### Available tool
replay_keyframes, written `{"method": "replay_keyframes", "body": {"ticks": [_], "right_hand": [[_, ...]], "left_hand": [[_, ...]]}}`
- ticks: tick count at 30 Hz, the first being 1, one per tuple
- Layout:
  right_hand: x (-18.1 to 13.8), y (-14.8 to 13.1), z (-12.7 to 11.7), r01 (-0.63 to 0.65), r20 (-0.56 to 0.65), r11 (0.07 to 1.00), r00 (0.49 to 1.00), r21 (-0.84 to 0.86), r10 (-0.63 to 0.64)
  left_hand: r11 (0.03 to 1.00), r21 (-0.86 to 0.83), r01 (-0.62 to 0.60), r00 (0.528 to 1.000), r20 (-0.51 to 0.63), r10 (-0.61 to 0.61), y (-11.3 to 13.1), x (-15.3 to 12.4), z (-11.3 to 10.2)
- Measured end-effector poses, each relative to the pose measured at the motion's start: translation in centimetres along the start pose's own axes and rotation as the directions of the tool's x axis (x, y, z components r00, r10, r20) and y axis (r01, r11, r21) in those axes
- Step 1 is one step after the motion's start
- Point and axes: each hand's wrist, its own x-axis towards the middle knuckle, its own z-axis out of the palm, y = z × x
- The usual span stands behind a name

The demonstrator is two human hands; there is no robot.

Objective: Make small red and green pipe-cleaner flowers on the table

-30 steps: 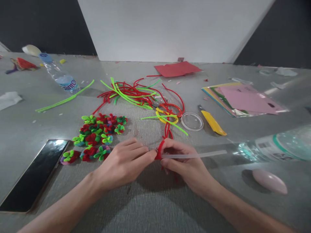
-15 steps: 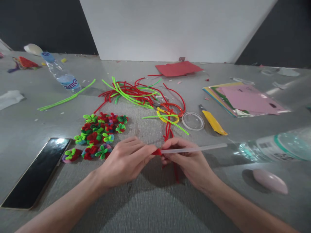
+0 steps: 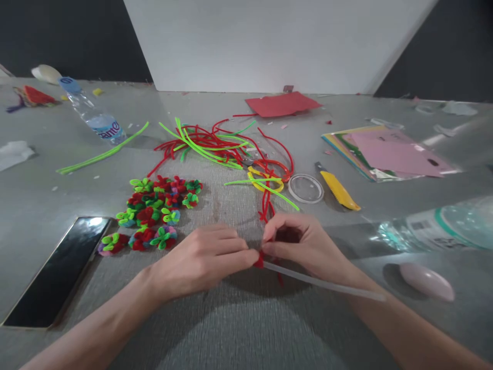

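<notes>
My left hand [image 3: 210, 259] is closed, thumb and forefinger pinching the near end of a thin translucent white stick [image 3: 323, 282]. Red fuzzy pipe cleaner [image 3: 259, 260] is wrapped round that end, right at the fingertips. The stick slants down to the right, passing in front of my right wrist. My right hand [image 3: 304, 241] is closed in a pinch just above the wrap, apparently on the red pipe cleaner; its fingertips partly hide the grip. Small red and green pipe-cleaner flowers [image 3: 148, 216] sit clustered left of my hands.
Loose red and green pipe cleaners [image 3: 208, 146] lie ahead, overlapping scissors [image 3: 265, 180]. To the right are a tape roll [image 3: 306, 188], a yellow cutter [image 3: 339, 190], coloured paper [image 3: 396, 154], a lying bottle [image 3: 442, 226] and a mouse [image 3: 425, 281]. A phone [image 3: 57, 272] and water bottle [image 3: 94, 113] are left.
The white stick has swung from pointing slightly up to slanting down at the right. My left fingertips have shifted right and down; my right hand has moved off the stick to the wrap.
</notes>
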Motion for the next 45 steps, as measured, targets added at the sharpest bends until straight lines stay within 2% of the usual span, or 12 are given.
{"method": "replay_keyframes", "body": {"ticks": [4,8,14,18,22,27,33,39,45], "right_hand": [[-0.3,-1.2,-0.8,0.109,0.079,0.953,0.993,-0.284,-0.089],[-0.7,-1.9,-1.5,0.247,0.214,0.861,0.963,-0.444,-0.166],[-0.9,-2.6,-2.1,0.477,0.395,0.635,0.875,-0.608,-0.279],[-1.3,-3.0,-1.8,0.533,0.436,0.484,0.846,-0.694,-0.307],[-1.7,-3.0,-1.6,0.523,0.449,0.395,0.852,-0.755,-0.269],[-1.8,-2.7,-1.1,0.497,0.421,0.354,0.865,-0.792,-0.271],[-1.9,-1.4,-0.4,0.519,0.409,0.252,0.829,-0.817,-0.383],[-1.4,0.4,-0.1,0.502,0.322,0.294,0.809,-0.813,-0.493],[-0.9,0.8,0.5,0.511,0.268,0.336,0.783,-0.791,-0.561]], "left_hand": [[1.0,0.023,-0.001,0.997,0.08,-0.001,0.3,0.5,-0.4],[0.998,0.066,0.009,0.997,0.071,-0.014,0.6,0.6,-0.2],[0.984,0.175,0.02,0.994,0.103,-0.038,1.2,0.6,0.2],[0.972,0.234,0.032,0.997,0.066,-0.048,1.4,0.5,0.6],[0.975,0.203,0.088,0.995,0.027,-0.096,1.3,0.4,1.2],[0.974,0.185,0.133,0.99,0.014,-0.138,1.2,0.1,1.9],[0.967,0.139,0.214,0.977,-0.013,-0.214,0.8,-0.5,2.5],[0.925,0.124,0.36,0.933,-0.051,-0.356,1.0,-0.4,2.7],[0.867,-0.055,0.496,0.86,-0.105,-0.499,1.4,0.0,2.5]]}}
